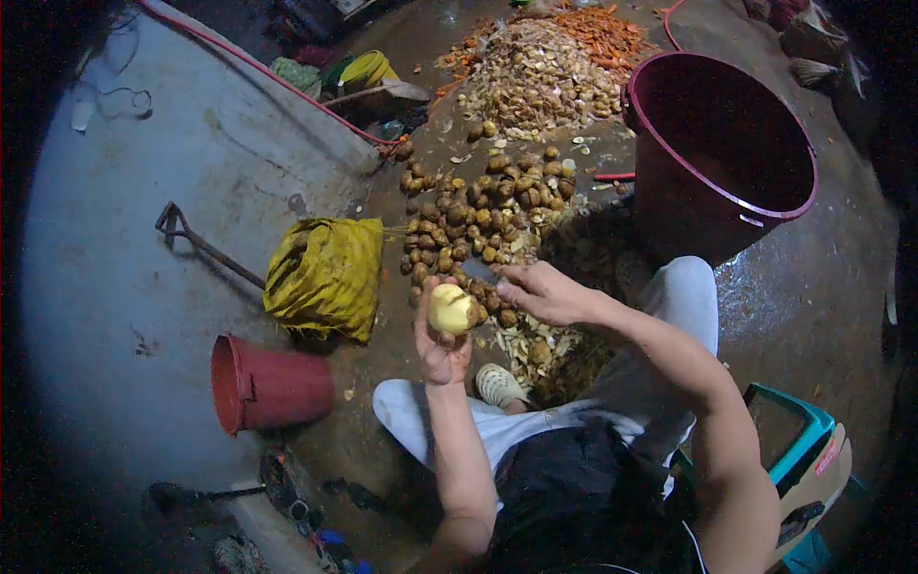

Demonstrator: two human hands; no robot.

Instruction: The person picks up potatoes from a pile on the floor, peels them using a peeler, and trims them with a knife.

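Observation:
A half-peeled potato, pale yellow with brown skin left on its right side, rests in my left hand, fingers wrapped round it. Just to the right, my right hand is closed on a knife; its grey blade points left toward the potato, and the handle is hidden in my fingers. Beyond my hands, unpeeled brown potatoes lie heaped on the wet floor. Peelings are scattered below my right hand, between my legs.
A large dark red tub stands at the right. Peelings and orange scraps form a pile at the back. To the left are a yellow sack, a tipped red bucket and a long-handled tool. A teal stool is lower right.

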